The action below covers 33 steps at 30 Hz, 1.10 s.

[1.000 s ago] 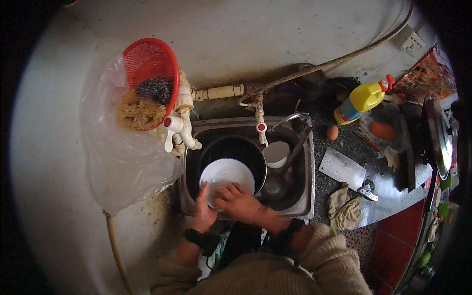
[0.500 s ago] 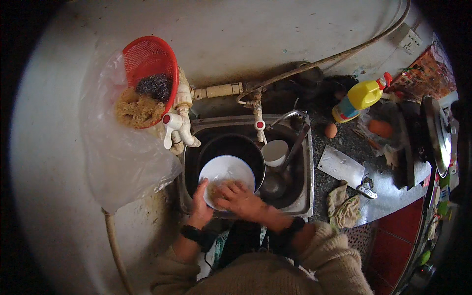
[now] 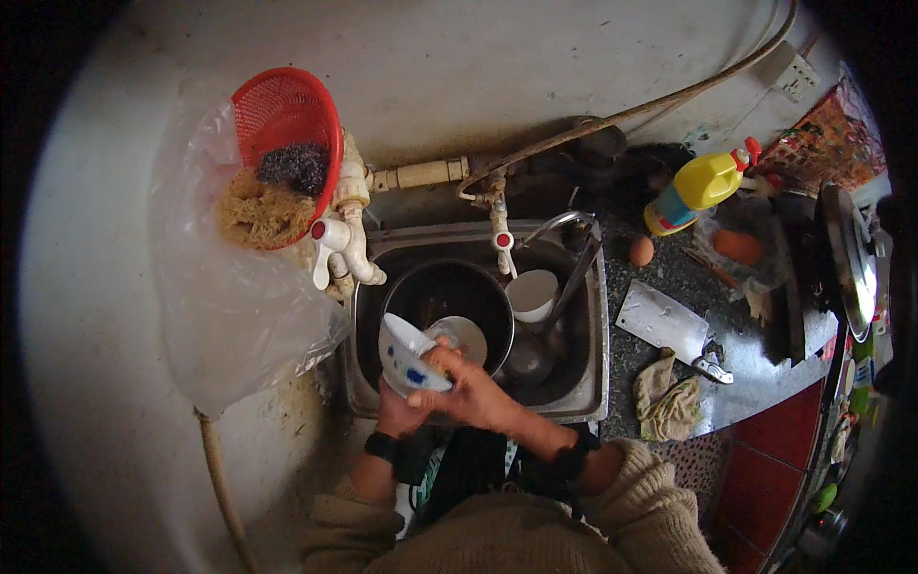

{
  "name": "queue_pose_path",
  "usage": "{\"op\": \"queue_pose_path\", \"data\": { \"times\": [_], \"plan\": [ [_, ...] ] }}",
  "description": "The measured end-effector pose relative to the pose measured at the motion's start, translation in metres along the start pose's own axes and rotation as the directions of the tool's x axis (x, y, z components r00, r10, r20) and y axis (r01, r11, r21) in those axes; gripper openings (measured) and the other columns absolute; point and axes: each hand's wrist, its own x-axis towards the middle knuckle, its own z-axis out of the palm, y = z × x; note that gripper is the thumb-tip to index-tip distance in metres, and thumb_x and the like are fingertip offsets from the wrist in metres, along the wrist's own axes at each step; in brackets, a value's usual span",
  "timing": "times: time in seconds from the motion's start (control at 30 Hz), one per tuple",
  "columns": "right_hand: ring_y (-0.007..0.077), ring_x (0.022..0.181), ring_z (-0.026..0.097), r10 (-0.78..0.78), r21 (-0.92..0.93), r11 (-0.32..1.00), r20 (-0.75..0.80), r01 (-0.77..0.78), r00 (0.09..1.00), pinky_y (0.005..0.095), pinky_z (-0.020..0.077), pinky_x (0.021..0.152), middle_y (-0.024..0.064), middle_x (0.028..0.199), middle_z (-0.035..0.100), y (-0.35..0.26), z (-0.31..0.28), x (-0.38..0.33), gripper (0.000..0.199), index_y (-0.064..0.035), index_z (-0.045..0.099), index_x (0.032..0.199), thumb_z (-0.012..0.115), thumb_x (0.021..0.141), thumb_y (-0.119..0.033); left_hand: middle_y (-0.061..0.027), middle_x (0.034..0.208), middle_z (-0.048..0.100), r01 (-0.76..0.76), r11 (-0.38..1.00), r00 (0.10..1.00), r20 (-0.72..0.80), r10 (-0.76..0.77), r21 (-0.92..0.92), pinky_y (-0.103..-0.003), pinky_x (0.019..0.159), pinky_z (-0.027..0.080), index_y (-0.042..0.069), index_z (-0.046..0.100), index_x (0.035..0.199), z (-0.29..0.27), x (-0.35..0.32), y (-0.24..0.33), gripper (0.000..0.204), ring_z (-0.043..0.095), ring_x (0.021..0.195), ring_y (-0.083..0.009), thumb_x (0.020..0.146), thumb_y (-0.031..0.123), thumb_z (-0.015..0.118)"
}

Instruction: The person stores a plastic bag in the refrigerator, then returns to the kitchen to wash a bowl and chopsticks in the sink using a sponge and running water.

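A white bowl [image 3: 413, 361] with blue marks on its outside is tipped on its side above the near edge of a dark pot [image 3: 449, 277] in the sink. My left hand [image 3: 400, 411] grips the bowl from below, its fingers partly hidden. Across the bowl's right side lies my right hand [image 3: 466, 390], fingers curled over the rim; whether it also holds a scrubber is hidden. Inside the pot, just beyond my fingers, sits a second pale bowl [image 3: 467, 337]. Right of the pot stand a white cup [image 3: 532, 295] and a dark metal ladle [image 3: 528, 361].
Taps [image 3: 504, 241] reach over the steel sink [image 3: 602, 383]. A red basket [image 3: 330, 110] with scourers hangs at left beside a plastic bag [image 3: 249, 325]. On the right counter are a cleaver [image 3: 663, 316], a cloth [image 3: 666, 402], an egg [image 3: 641, 251] and a yellow bottle [image 3: 703, 187].
The bowl has turned from facing up to standing on its side, showing its outer wall. My right hand has shifted from inside the bowl to its right side. The second bowl has come into view.
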Motion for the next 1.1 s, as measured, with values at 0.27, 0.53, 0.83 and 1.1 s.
{"op": "queue_pose_path", "data": {
  "times": [0.27, 0.53, 0.83, 1.1],
  "plan": [
    [0.0167, 0.096, 0.056, 0.530, 0.509, 0.805, -0.385, -0.305, 0.756, 0.0312, 0.0456, 0.084, 0.0072, 0.104, 0.060, 0.048, -0.040, 0.023, 0.048, -0.0040, 0.052, 0.113, 0.063, 0.089, -0.043, -0.0070, 0.132, 0.053, 0.072, 0.944, 0.974, -0.182, -0.136, -0.322, -0.043, 0.105, 0.038, 0.010, 0.048, 0.130, -0.017, 0.004, 0.001, 0.043, 0.050, 0.121, -0.0239, 0.099, 0.039, 0.039],
    [0.0377, 0.109, 0.048, 0.206, -0.148, 0.907, -0.661, -0.394, 0.722, 0.0389, 0.0394, 0.094, 0.0259, 0.115, 0.049, 0.068, -0.030, -0.024, 0.029, -0.0004, 0.045, 0.115, 0.053, 0.094, -0.019, -0.0089, 0.125, 0.058, -0.096, 0.970, 0.947, -0.322, 0.019, -0.224, -0.041, 0.102, 0.043, 0.007, 0.051, 0.125, -0.013, -0.005, 0.011, 0.036, 0.054, 0.117, -0.0231, 0.092, 0.019, 0.059],
    [0.0373, 0.123, 0.041, -0.326, -0.674, 0.689, 0.041, 0.267, 0.944, 0.0542, 0.0289, 0.106, 0.0136, 0.124, 0.048, 0.008, 0.013, -0.008, 0.051, -0.0114, 0.056, 0.118, 0.067, 0.069, -0.002, -0.0038, 0.112, 0.059, 0.058, 0.995, 0.977, -0.211, -0.040, 0.080, -0.029, 0.081, 0.049, 0.005, 0.052, 0.123, 0.007, -0.016, 0.023, 0.033, 0.058, 0.097, -0.0141, 0.090, 0.011, 0.055],
    [0.0275, 0.085, 0.063, -0.012, -0.193, 0.979, -0.395, -0.070, 0.919, 0.0346, 0.0506, 0.077, 0.0150, 0.096, 0.063, 0.041, -0.040, 0.051, 0.023, -0.0022, 0.060, 0.108, 0.056, 0.086, -0.006, -0.0081, 0.112, 0.060, 0.235, 0.889, 0.972, -0.071, -0.225, 0.394, -0.033, 0.090, 0.046, 0.002, 0.053, 0.118, 0.022, -0.020, 0.061, 0.029, 0.058, 0.102, -0.0183, 0.089, 0.009, 0.055]
  ]
}}
